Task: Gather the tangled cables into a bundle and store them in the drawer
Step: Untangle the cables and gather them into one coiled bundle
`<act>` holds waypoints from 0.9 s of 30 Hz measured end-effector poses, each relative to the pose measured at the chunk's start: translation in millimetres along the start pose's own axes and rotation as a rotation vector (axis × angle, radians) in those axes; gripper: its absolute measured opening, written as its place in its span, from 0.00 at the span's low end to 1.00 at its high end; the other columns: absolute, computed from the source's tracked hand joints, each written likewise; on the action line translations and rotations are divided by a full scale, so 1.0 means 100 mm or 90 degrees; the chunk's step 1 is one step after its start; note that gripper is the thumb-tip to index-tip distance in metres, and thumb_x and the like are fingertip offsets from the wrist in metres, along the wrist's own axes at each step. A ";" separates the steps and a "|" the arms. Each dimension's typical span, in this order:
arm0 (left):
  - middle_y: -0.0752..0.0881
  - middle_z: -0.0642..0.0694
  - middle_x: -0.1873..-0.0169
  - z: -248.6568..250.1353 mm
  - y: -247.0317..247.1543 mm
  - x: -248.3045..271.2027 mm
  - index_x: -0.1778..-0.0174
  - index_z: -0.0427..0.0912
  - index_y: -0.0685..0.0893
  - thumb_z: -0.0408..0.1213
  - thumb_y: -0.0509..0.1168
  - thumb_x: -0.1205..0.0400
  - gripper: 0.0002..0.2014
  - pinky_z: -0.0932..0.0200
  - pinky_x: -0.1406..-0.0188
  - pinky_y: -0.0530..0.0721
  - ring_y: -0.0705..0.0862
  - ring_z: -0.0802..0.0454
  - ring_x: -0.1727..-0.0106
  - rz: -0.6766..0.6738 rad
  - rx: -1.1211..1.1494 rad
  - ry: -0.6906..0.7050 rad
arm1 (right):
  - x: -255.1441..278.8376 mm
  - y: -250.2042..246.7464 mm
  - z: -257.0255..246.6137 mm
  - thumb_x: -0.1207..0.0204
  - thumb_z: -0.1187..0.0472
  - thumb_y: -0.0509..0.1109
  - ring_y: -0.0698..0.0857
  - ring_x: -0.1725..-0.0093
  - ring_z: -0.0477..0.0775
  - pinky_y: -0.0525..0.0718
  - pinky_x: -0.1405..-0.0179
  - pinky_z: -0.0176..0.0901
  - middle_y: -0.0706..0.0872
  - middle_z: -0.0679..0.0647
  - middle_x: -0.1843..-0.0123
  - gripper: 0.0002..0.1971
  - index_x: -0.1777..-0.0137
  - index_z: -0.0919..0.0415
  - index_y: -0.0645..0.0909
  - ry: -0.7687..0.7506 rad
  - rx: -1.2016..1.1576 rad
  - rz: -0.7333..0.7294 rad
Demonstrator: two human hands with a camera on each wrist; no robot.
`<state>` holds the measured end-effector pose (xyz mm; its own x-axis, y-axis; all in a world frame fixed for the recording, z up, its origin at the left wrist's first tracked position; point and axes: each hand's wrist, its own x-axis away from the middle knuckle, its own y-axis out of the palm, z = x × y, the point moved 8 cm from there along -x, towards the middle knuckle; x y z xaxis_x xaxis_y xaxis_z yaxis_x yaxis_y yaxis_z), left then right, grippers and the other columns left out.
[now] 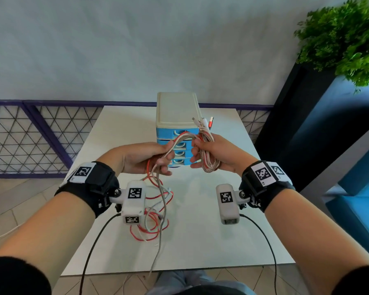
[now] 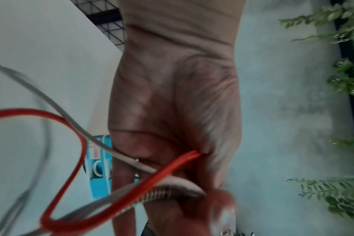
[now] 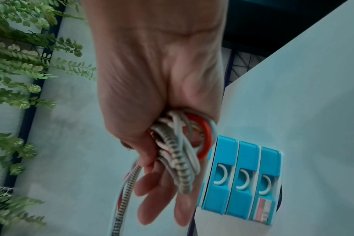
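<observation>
A bundle of charging cables, red, white, grey and braided, hangs between my two hands above a white table (image 1: 211, 231). My right hand (image 1: 200, 155) grips the coiled part (image 1: 208, 160), whose plug ends (image 1: 202, 123) stick up. In the right wrist view the coil (image 3: 180, 151) lies in my right hand (image 3: 152, 89). My left hand (image 1: 161, 159) holds the strands leading off the coil. Their loose lengths (image 1: 156, 218) drop in a tangle onto the table. Blurred in the left wrist view, the red cable (image 2: 75, 137) and grey cable (image 2: 51, 102) run out of my left hand (image 2: 172, 127).
A small drawer unit (image 1: 177, 109) with a cream top and blue drawers (image 3: 243, 175) stands at the table's far middle, just behind my hands. A green plant (image 1: 345, 37) on a dark planter stands at the right, and a purple mesh fence (image 1: 30, 135) at the left.
</observation>
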<state>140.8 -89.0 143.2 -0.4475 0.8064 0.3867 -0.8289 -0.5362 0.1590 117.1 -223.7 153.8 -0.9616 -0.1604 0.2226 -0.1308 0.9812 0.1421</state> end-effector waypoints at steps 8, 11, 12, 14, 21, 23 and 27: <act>0.67 0.54 0.78 -0.02 0.00 -0.09 0.64 0.45 0.70 0.49 0.51 0.13 0.16 0.63 0.68 0.77 0.67 0.57 0.76 0.147 -0.063 0.097 | -0.12 -0.10 0.12 0.15 0.52 0.60 0.75 0.75 0.46 0.79 0.72 0.40 0.73 0.51 0.71 0.13 0.54 0.61 0.75 0.016 -0.016 0.114; 0.69 0.53 0.76 0.09 0.09 -0.10 0.63 0.45 0.71 0.48 0.48 0.12 0.17 0.63 0.72 0.73 0.67 0.57 0.75 0.238 -0.221 0.151 | -0.18 -0.03 0.15 0.20 0.36 0.59 0.74 0.74 0.47 0.79 0.70 0.41 0.72 0.51 0.70 0.24 0.55 0.60 0.73 0.041 0.015 0.107; 0.71 0.54 0.75 0.12 0.15 -0.11 0.62 0.45 0.71 0.48 0.48 0.12 0.16 0.62 0.71 0.71 0.69 0.57 0.74 0.258 -0.281 0.167 | -0.20 0.01 0.16 0.23 0.31 0.58 0.74 0.73 0.49 0.79 0.69 0.41 0.73 0.52 0.70 0.28 0.56 0.60 0.73 0.050 0.019 0.088; 0.78 0.51 0.67 0.18 0.27 -0.16 0.57 0.47 0.73 0.48 0.48 0.12 0.14 0.60 0.66 0.75 0.76 0.57 0.67 0.305 -0.454 0.190 | -0.20 0.12 0.17 0.29 0.25 0.56 0.76 0.72 0.51 0.80 0.64 0.43 0.75 0.55 0.70 0.34 0.60 0.60 0.74 0.065 -0.021 0.053; 0.84 0.38 0.46 0.20 0.44 -0.39 0.34 0.37 0.73 0.42 0.51 0.12 0.16 0.47 0.45 0.82 0.84 0.44 0.47 0.326 -0.794 0.037 | -0.19 0.22 0.19 0.34 0.26 0.64 0.81 0.67 0.51 0.79 0.67 0.40 0.80 0.53 0.66 0.29 0.62 0.56 0.80 0.100 -0.091 0.034; 0.82 0.45 0.36 -0.25 0.28 -0.70 0.29 0.35 0.74 0.38 0.59 0.16 0.20 0.49 0.32 0.76 0.79 0.49 0.33 0.220 -1.075 -0.353 | -0.20 0.21 0.20 0.31 0.36 0.72 0.80 0.65 0.51 0.77 0.64 0.42 0.80 0.53 0.64 0.21 0.62 0.55 0.80 0.100 -0.088 0.039; 0.83 0.50 0.35 -0.14 0.12 -0.72 0.28 0.38 0.75 0.38 0.56 0.14 0.19 0.52 0.34 0.77 0.82 0.53 0.39 0.372 -0.890 -0.362 | -0.25 0.15 0.18 0.24 0.45 0.71 0.78 0.71 0.51 0.78 0.72 0.39 0.77 0.52 0.69 0.16 0.67 0.55 0.77 0.079 -0.066 0.073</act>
<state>158.8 -150.1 103.9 -0.8828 0.2220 0.4139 -0.3830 0.1700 -0.9080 134.4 -203.2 133.0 -0.9307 -0.0670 0.3595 0.0095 0.9783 0.2069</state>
